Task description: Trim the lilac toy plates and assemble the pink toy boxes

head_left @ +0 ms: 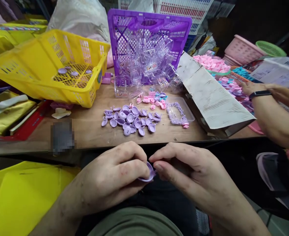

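Note:
Above my lap, my left hand (117, 175) is closed around a small purple plastic cup-shaped piece (149, 173), with fingers pressed into its hollow. My right hand (183, 164) is beside it, thumb and index finger drawn together at the piece's right edge; whatever lies between those fingertips is too small to make out. On the table ahead lies a loose pile of similar purple pieces (132, 119), several with thin hooked tabs. Right of the pile, a shallow clear tray (187, 111) holds tiny purple parts (175, 113).
A yellow basket (92, 95) with several purple pieces stands left. Clear plastic cases (146, 59) are heaped against a purple crate (113, 39). Small pink parts (149, 99) lie before them. A cardboard box (208, 95) stands right; beyond it another person's arm (269, 108) reaches into coloured parts.

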A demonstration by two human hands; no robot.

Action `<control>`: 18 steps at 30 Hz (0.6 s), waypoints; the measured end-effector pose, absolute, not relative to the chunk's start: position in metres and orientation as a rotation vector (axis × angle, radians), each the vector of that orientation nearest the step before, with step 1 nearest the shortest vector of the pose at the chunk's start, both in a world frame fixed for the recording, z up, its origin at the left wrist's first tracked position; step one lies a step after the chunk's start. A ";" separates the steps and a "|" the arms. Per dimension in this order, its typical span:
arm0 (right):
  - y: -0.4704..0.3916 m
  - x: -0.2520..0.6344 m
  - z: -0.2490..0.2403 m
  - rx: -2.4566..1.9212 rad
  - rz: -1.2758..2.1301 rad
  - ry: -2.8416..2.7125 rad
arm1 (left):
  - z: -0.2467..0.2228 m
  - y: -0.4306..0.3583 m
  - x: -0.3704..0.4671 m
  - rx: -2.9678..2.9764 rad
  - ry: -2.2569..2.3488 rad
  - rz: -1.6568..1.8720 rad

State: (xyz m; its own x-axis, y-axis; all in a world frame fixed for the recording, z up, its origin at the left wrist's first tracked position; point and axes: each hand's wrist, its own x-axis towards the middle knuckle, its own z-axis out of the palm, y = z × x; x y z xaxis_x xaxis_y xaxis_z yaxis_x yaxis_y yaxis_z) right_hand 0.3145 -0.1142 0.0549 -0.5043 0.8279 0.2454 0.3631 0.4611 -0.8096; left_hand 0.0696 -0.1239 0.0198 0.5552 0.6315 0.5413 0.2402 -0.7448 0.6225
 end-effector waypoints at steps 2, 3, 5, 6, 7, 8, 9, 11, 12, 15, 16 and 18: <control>-0.112 0.315 0.056 -0.959 0.952 -2.093 | 0.020 -0.123 0.070 2.293 0.685 1.085; -0.112 0.316 0.056 -0.952 0.959 -2.098 | 0.021 -0.123 0.070 2.290 0.679 1.086; -0.111 0.317 0.058 -0.955 0.969 -2.101 | 0.021 -0.122 0.070 2.286 0.665 1.088; -0.111 0.318 0.058 -0.953 0.969 -2.101 | 0.022 -0.122 0.070 2.282 0.654 1.088; -0.111 0.319 0.059 -0.950 0.966 -2.101 | 0.022 -0.122 0.070 2.277 0.647 1.090; -0.112 0.320 0.060 -0.942 0.960 -2.103 | 0.023 -0.122 0.070 2.275 0.642 1.092; -0.112 0.321 0.060 -0.931 0.956 -2.108 | 0.023 -0.121 0.071 2.275 0.640 1.093; -0.113 0.322 0.060 -0.909 0.949 -2.121 | 0.024 -0.121 0.071 2.277 0.643 1.091; -0.113 0.323 0.060 -0.902 0.946 -2.125 | 0.024 -0.120 0.072 2.276 0.645 1.089; -0.112 0.323 0.058 -0.899 0.938 -2.124 | 0.023 -0.119 0.072 2.270 0.636 1.083; -0.112 0.323 0.058 -0.897 0.938 -2.121 | 0.023 -0.119 0.073 2.271 0.635 1.076; -0.112 0.322 0.057 -0.892 0.942 -2.118 | 0.022 -0.118 0.073 2.276 0.637 1.074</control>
